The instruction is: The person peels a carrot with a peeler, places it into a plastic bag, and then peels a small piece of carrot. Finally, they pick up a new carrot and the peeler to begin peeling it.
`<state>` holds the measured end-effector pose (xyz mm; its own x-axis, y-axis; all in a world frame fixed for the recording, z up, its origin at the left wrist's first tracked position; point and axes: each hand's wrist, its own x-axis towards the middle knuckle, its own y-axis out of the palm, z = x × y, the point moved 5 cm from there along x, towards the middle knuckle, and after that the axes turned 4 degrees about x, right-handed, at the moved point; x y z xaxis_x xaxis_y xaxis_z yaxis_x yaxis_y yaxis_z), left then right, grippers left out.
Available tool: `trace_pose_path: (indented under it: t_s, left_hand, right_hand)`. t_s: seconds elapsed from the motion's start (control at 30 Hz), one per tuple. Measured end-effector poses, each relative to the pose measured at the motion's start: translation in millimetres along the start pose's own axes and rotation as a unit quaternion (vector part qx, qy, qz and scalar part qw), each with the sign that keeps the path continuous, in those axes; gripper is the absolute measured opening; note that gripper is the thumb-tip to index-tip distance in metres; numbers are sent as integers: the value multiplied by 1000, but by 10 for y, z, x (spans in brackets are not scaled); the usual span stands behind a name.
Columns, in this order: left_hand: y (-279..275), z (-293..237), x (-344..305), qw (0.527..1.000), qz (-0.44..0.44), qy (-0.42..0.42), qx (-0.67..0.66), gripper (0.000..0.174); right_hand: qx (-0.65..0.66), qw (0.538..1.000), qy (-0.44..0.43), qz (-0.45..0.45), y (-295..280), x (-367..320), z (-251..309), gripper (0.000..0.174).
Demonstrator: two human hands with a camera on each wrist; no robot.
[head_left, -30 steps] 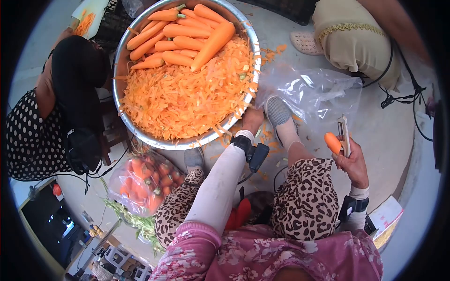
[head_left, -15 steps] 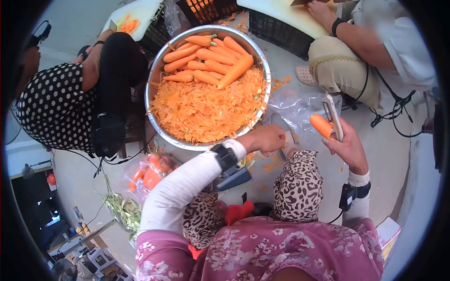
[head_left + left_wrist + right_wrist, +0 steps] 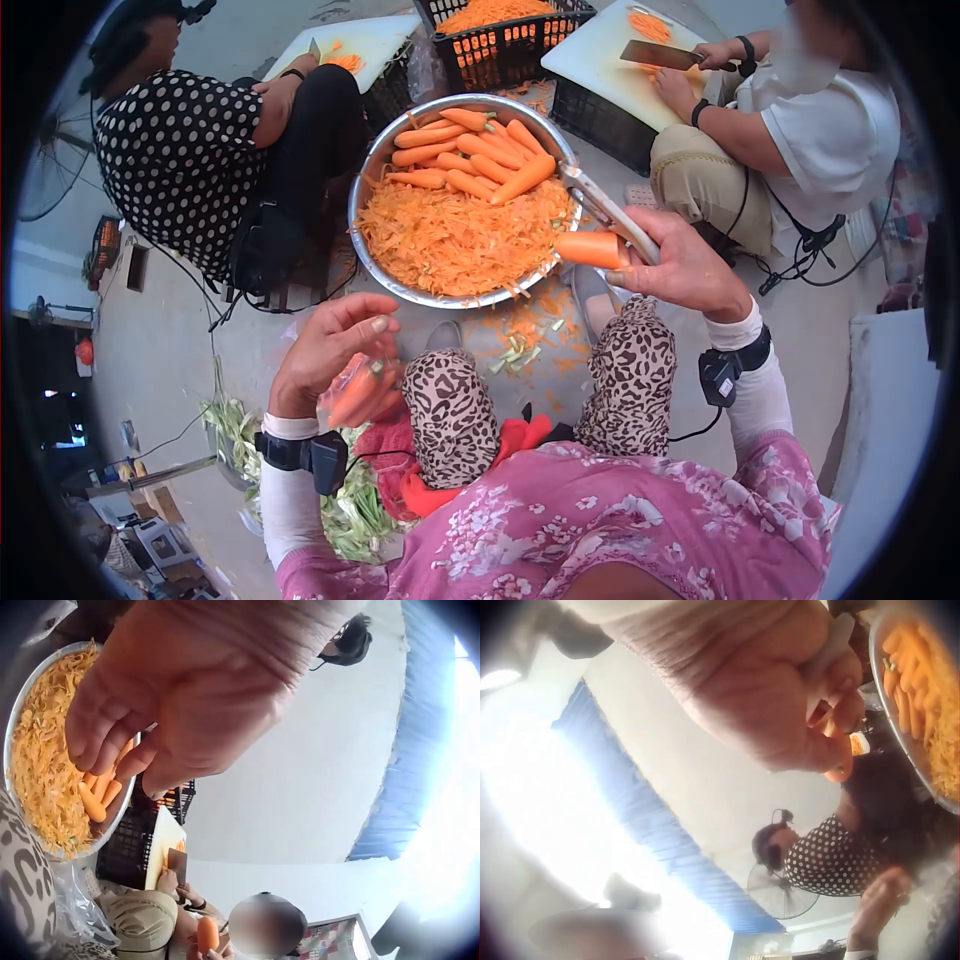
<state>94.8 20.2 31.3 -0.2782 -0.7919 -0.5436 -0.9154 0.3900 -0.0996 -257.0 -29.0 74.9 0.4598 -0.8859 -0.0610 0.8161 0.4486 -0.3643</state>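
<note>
My right hand [image 3: 685, 262] grips a peeler [image 3: 600, 205] and also holds a short, thick carrot [image 3: 592, 249] by one end. Both are near the right rim of a large metal basin [image 3: 372, 262], which holds whole peeled carrots [image 3: 470, 155] over a heap of orange peelings [image 3: 450, 240]. In the right wrist view the carrot's tip [image 3: 840, 769] shows beyond the fingers. To the left, my left hand [image 3: 330, 350] is raised with loosely bent fingers and nothing in them. Below it, partly covered by the hand, is a clear plastic bag of unpeeled carrots [image 3: 362, 392].
Two people sit across, one at each side, cutting at white boards [image 3: 590, 60]; the right one holds a cleaver [image 3: 660, 54]. A black crate [image 3: 500, 60] of cut carrot stands between them. Green leaves [image 3: 355, 510] lie at lower left, scraps [image 3: 520, 350] between my feet.
My left hand has moved from the basin's lower rim leftward to above the bag. The right hand has brought peeler and carrot up toward the basin. The head view has shifted, showing more beyond the basin.
</note>
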Motion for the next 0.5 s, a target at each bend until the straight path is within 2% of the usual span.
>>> trace_pose_path:
  t_s: [0.03,0.1,0.17,0.2,0.27,0.3,0.37,0.43,0.5]
  left_hand:
    - [101,-85,-71,1000,-5,4,-3,33]
    - [417,-441,-98,991,37,121,-42,39]
    - [622,-577,-18,984,52,153,-76,44]
    - [698,-606,24,983,53,160,-77,44]
    - [840,-657,118,957,145,175,-181,50]
    - [824,-681,163,955,148,181,-181,50]
    - [803,-757,231,929,194,234,-213,54]
    - [750,-750,298,919,203,240,-239,53]
    - [700,-733,354,918,159,240,-274,53]
  right_hand:
    - [24,999,14,32,117,26,112,31]
    - [8,998,35,60,314,75,257,33]
    - [-5,996,-55,65,511,139,556,36]
    - [0,995,-55,83,578,156,686,38]
    - [17,995,-59,78,682,215,820,44]
    - [43,994,-59,75,710,233,857,49]
    - [56,993,-89,50,720,309,837,49]
    - [78,992,-99,6,701,387,848,43]
    - [113,989,-99,-3,739,452,832,42]
